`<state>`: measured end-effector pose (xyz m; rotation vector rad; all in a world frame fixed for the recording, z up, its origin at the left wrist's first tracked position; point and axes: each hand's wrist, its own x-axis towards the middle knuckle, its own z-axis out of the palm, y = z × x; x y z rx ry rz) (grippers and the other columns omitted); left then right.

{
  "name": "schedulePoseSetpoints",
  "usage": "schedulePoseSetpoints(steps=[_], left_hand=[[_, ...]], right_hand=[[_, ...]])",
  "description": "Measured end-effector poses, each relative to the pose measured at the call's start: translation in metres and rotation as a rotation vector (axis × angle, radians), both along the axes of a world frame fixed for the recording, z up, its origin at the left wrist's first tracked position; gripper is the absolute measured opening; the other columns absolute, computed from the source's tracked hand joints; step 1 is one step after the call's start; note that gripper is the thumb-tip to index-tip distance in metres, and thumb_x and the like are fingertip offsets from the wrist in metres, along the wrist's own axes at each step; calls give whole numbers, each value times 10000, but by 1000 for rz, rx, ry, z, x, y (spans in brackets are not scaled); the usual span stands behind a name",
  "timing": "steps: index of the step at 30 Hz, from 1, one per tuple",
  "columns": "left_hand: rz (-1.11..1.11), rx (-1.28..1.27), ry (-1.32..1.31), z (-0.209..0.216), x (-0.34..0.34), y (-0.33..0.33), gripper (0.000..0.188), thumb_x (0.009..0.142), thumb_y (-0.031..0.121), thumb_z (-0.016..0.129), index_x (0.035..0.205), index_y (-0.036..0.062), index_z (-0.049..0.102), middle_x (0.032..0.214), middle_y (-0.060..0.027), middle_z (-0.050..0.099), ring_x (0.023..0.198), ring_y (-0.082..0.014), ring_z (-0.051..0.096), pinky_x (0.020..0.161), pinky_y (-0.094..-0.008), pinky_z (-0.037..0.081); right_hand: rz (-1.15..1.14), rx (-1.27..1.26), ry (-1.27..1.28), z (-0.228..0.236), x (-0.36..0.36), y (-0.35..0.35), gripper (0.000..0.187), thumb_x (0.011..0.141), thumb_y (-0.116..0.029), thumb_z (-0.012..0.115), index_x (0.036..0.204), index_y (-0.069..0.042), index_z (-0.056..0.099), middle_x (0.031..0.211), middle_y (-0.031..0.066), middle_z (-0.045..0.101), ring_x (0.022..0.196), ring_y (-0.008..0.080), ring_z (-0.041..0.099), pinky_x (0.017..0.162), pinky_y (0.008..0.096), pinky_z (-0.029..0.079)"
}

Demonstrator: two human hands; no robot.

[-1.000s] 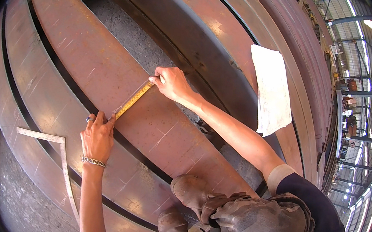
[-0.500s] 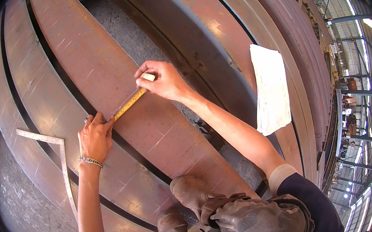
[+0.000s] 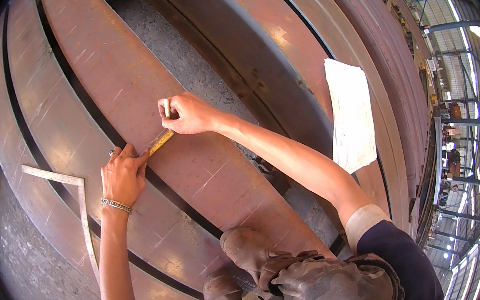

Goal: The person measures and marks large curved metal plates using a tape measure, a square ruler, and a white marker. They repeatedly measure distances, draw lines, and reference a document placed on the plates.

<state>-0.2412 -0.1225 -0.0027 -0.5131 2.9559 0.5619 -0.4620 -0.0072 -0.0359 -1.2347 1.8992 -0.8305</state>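
My left hand (image 3: 123,173), with a ring and a chain bracelet, pins the near end of a yellow measuring tape strip (image 3: 161,141) against the reddish-brown steel bar (image 3: 208,167). Its fingertips are bent and pressed together at the bar's edge. Over the strip's far end, my right hand (image 3: 192,115) pinches a short pale stick that looks like chalk (image 3: 167,108), standing nearly upright between thumb and fingers. The right fingers cover part of the strip, so where the stick's tip touches cannot be seen. Thin pale marks line the steel.
A metal carpenter's square (image 3: 82,197) lies across the bars at the left. White paper sheets (image 3: 350,118) rest on steel at the right. Dark gaps separate the long bars. My boots (image 3: 243,248) stand on the bars at the lower middle.
My right hand has moved left and toward my left hand along the strip, and the pale stick has turned more upright. The left hand stays in place.
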Motion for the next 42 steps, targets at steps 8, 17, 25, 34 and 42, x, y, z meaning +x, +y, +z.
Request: schedulePoseSetpoints(steps=[8,17,25,34,42], left_hand=[[19,20,-11,2,-2,-1,252,853,102,704,1070,197,790,951,-51,630,961,-299,640,740,-434,574],[31,18,-25,3,-2,0,253,857,110,708,1080,196,790,955,-57,629,967,-302,640,747,-440,572],[23,17,-33,3,-2,0,268,847,103,713,1086,200,788,960,-57,631,961,-301,639,754,-432,569],[29,14,-45,1,-2,-1,276,838,113,721,1088,211,786,979,-58,637,1047,-346,649,786,-453,573],[24,35,-62,0,-1,-3,294,840,112,720,1107,218,781,1001,-64,636,1085,-363,646,801,-463,576]], right_hand=[[153,23,-14,-3,-11,-9,175,828,-184,684,817,-24,614,688,134,650,660,260,651,630,397,485],[218,63,-86,4,-14,-13,131,857,-125,649,799,-23,591,640,69,632,599,161,610,549,336,440],[242,220,-173,4,-19,-24,141,873,-120,646,788,-23,589,652,69,650,626,162,657,573,327,492],[279,228,-198,7,-21,-25,136,890,-107,635,804,-15,584,668,77,660,608,162,661,561,320,505],[269,226,-239,7,-22,-23,133,892,-106,626,805,-16,583,675,80,671,602,156,659,561,317,506]])
